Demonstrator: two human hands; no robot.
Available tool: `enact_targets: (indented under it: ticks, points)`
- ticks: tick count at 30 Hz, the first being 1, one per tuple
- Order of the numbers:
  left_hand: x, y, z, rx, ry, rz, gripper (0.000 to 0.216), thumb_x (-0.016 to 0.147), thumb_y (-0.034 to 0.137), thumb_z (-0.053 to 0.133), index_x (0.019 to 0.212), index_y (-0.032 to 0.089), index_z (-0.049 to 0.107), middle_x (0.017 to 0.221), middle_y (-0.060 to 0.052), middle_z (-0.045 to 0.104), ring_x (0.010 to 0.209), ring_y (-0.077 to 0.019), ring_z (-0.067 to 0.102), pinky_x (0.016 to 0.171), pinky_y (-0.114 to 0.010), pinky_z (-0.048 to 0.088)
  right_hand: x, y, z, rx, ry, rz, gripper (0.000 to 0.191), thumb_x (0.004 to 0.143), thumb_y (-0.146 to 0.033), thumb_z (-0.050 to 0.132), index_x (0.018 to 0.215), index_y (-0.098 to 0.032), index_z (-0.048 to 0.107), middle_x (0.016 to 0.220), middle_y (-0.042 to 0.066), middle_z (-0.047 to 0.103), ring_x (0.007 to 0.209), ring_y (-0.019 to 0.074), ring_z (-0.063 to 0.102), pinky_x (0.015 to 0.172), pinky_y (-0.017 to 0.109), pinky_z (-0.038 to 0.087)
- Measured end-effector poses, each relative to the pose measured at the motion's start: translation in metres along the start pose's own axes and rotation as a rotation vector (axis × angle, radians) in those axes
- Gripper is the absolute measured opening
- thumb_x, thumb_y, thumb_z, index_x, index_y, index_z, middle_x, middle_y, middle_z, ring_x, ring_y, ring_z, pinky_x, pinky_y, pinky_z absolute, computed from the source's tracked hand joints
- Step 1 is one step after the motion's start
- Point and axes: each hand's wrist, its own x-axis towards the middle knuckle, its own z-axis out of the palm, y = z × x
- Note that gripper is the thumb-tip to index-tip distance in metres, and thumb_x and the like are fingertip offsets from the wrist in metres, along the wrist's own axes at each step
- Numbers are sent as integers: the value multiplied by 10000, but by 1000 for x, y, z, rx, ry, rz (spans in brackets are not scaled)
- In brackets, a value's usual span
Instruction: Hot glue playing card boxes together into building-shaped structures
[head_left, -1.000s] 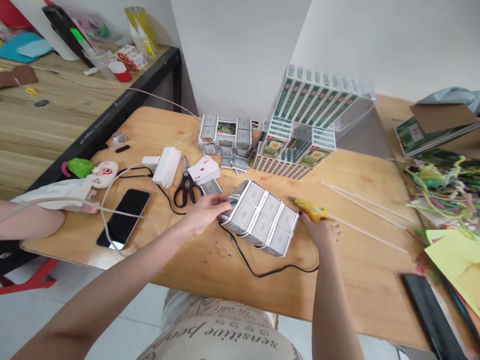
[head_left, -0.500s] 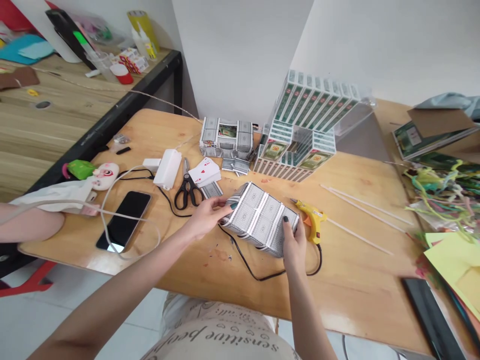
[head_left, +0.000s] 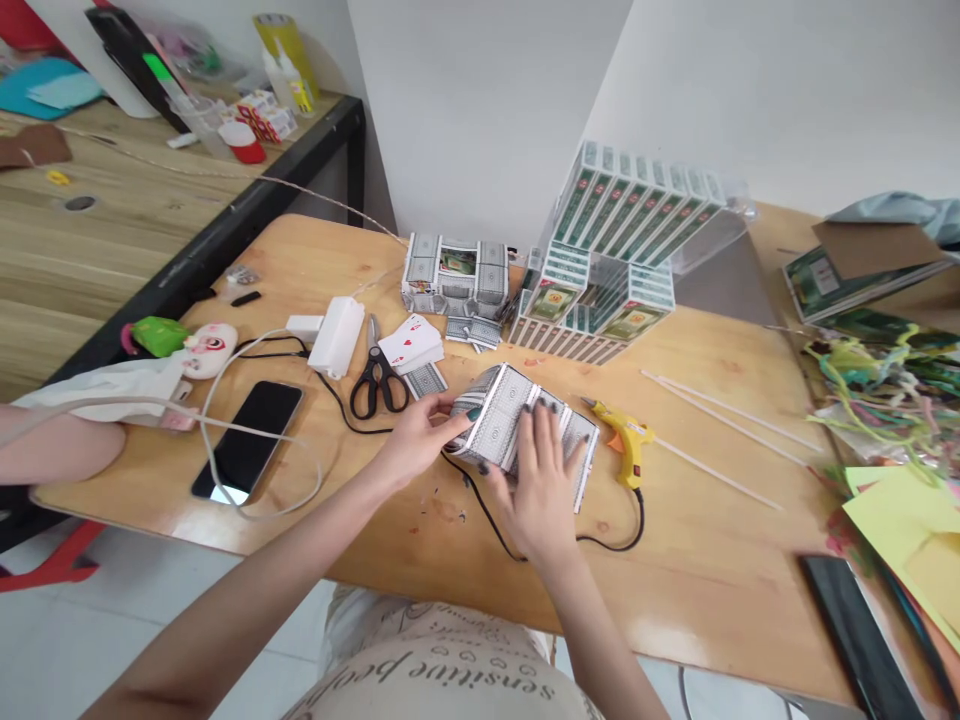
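Observation:
A box-shaped block covered with grey-patterned playing cards (head_left: pixel 496 420) is tilted in front of me, with white strips across it. My left hand (head_left: pixel 412 440) grips its left end, thumb on top and fingers behind. On its upper face lies my right hand (head_left: pixel 538 490), flat with the fingers outstretched. Just right of the block rests a yellow glue gun (head_left: pixel 632 445), its black cord looping in front. Left of the block are black scissors (head_left: pixel 379 382) and loose playing cards (head_left: pixel 411 345). Behind stands another card-covered piece (head_left: pixel 491 275) beside a stack of green-and-white card boxes (head_left: pixel 637 205).
A phone (head_left: pixel 251 440) lies under a white cable at left, near a white power box (head_left: pixel 336 338). Another person's arm (head_left: pixel 60 445) rests on the left edge. Glue sticks (head_left: pixel 716 470) lie right of the glue gun. Yellow paper (head_left: pixel 900 530) and coloured strands (head_left: pixel 885 400) crowd the right side.
My right hand has left the block's right end and moved left, now flat on its upper face. My left hand keeps its hold at the left end.

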Motion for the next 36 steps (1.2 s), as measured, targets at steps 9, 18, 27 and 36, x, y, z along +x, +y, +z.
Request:
enact_targets:
  ticks: [9, 18, 27, 36]
  points:
    - [0, 3, 4, 42, 41, 27, 386, 690, 306, 717, 994, 126, 561, 991, -83, 645, 869, -180, 619, 760, -294, 497, -1, -16, 23, 16, 130, -190, 435, 937, -274, 396, 1338, -114, 451, 1368, 158, 486, 1365, 263, 298, 1088, 509, 324]
    - [0, -2, 2, 54, 52, 57, 400, 691, 339, 700, 1011, 141, 566, 989, -72, 660, 872, -193, 628, 761, -319, 510, 3, -20, 33, 55, 389, -312, 385, 907, -197, 489, 1288, -144, 504, 1245, 133, 603, 1267, 252, 457, 1044, 479, 402]
    - [0, -6, -2, 65, 68, 51, 360, 669, 334, 707, 947, 143, 581, 935, -58, 660, 856, -193, 627, 764, -325, 498, 7, -22, 42, 210, 512, -415, 295, 854, -74, 545, 1143, -133, 558, 1068, 134, 700, 1139, 238, 584, 1014, 474, 443]
    - [6, -11, -3, 35, 60, 35, 373, 647, 337, 733, 925, 129, 596, 925, -62, 655, 796, -176, 625, 731, -311, 480, 6, -23, 45, 223, 507, -381, 402, 861, -67, 520, 1255, -136, 496, 1087, 123, 694, 1132, 229, 589, 1028, 463, 439]
